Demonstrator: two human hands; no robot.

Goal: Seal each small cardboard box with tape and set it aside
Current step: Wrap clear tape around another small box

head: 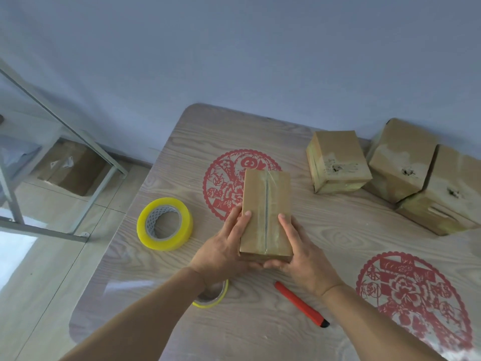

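Pale blue wall behind, and below it a wood-grain table (260,332) under a glossy clear cover, red paper-cut medallions showing through. From the head view, our one camera, we look straight down on the action.

Centre stage is the small cardboard box (266,213), a plain brown oblong, its long axis running away from us. A strip of clear, shiny tape lies along the top seam and wrinkles a little at the far end. The near end sits between both hands. The left hand (225,252) cups the left side, fingers laid along the wall and thumb up on the top edge. The right hand (299,259) mirrors it on the right, fingers curled under the near corner. So both hands are closed on the box, and we judge it sealed and ready to move.

Where does it go? Three taped boxes (390,173) cluster at the far right of the table, scuffed and dented, leaning against each other. That pile lies up and to the right of the held box, well apart from it, so the right hand is nearer and we'd expect the carry to swing that way.

To the left, just beside the left hand, lies a fat yellow tape roll (165,224), flat on its side. A thinner roll (212,295) peeks out under the left wrist. A red utility knife (302,304) lies near the right forearm.
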